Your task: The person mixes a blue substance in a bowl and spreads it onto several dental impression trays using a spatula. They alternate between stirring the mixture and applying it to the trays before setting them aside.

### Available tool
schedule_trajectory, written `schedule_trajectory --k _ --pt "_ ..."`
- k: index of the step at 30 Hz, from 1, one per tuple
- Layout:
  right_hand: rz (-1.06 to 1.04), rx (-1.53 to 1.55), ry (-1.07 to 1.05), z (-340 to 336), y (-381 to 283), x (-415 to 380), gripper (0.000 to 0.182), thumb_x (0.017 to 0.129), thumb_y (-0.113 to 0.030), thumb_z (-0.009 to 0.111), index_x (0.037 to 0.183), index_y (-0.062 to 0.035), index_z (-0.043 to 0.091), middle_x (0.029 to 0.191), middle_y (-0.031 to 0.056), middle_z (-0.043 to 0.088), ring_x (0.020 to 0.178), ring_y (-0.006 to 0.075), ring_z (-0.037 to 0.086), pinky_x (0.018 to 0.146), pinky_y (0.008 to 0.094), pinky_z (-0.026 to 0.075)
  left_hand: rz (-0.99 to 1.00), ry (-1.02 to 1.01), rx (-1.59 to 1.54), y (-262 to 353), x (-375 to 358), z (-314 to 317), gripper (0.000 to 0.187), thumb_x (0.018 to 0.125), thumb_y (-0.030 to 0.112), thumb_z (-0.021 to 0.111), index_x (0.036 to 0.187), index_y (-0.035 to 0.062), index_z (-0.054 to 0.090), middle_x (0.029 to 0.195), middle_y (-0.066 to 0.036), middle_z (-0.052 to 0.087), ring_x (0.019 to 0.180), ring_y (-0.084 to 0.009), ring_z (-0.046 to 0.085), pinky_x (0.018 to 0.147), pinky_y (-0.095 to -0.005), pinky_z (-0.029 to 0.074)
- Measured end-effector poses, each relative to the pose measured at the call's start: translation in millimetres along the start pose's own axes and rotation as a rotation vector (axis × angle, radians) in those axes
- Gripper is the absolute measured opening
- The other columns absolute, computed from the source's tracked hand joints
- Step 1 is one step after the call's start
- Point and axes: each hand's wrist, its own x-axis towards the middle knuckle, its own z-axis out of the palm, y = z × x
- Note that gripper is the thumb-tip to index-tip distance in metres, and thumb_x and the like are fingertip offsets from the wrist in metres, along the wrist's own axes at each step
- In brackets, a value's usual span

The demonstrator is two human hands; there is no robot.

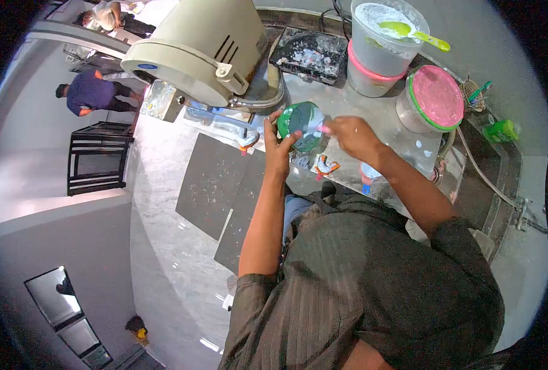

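Note:
My left hand (277,147) is wrapped round a green mixing bowl (288,118), tilted so that its inside faces me. Pale bluish-white paste (313,116) coats part of the bowl's inside. In my right hand (355,138), slightly smeared by motion, is a spatula with a pink handle (325,129); its far end is in the paste. On the counter below lies a U-shaped orange and white dental impression (326,165). A similar impression (247,140) sits left of my left hand. Under my right forearm is a tray with a blue handle (366,188), partly hidden.
Behind the bowl stand a large beige machine (193,49) and a black powder-covered box (308,55). At the right are a tub of white powder (379,46) with a green spoon (431,40), a pink-lidded tub (435,95) and a hose (480,172). Two people are at far left.

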Motion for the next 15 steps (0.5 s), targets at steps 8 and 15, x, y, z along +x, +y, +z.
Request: schedule_trajectory --k 8,15 --pt "0.276 0.199 0.180 23 13 -22 0.022 0.083 -0.006 0.057 0.101 -0.0027 0.069 0.082 0.0197 0.066 0.073 0.0340 0.065 0.068 0.0411 0.051 0.091 0.096 0.004 -2 2 10 0.062 0.072 0.005 0.070 0.127 0.0066 0.042 0.119 -0.010 0.052 0.107 -0.0212 0.054 0.087 -0.0325 0.049" --pt "0.895 0.917 -0.122 17 -18 -25 0.027 0.091 -0.023 0.064 0.092 0.0032 0.070 0.062 0.0049 0.058 0.045 0.0108 0.047 0.042 0.0266 0.037 0.054 0.138 0.043 -29 9 36 0.054 0.081 0.027 0.072 0.123 0.0061 0.045 0.113 -0.008 0.052 0.102 -0.0199 0.052 0.086 -0.0325 0.045"
